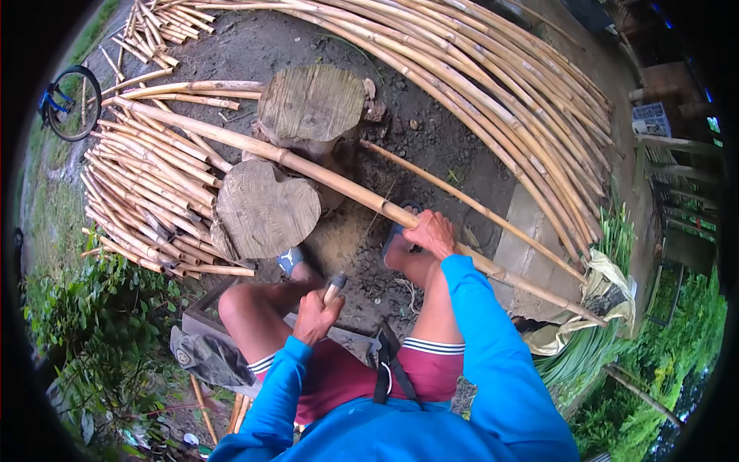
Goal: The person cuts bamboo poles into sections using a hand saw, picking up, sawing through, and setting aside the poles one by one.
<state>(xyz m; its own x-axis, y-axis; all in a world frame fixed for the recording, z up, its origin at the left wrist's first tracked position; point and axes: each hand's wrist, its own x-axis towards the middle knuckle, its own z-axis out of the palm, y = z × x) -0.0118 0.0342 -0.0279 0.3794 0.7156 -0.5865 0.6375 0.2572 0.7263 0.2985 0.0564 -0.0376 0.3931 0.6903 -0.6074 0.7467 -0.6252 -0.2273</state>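
Note:
My right hand (431, 235) is wrapped around a long bamboo pole (331, 179), which slants from the upper left down to the lower right. The pole passes over a tree-stump block (269, 208) and alongside a second stump (312, 104) behind it. Above my lap, my left hand (317, 316) is closed around a wooden-handled tool (335, 287). A dark grey end of the tool sticks up out of the fist; the rest is hidden, so its kind is unclear.
Short cut bamboo pieces (146, 189) are piled left of the stumps. Long bamboo poles (493, 100) curve across the top and right. A thinner pole (477, 204) lies on the ground. A cap (215, 358) rests beside my leg, and a bicycle wheel (73, 104) stands far left.

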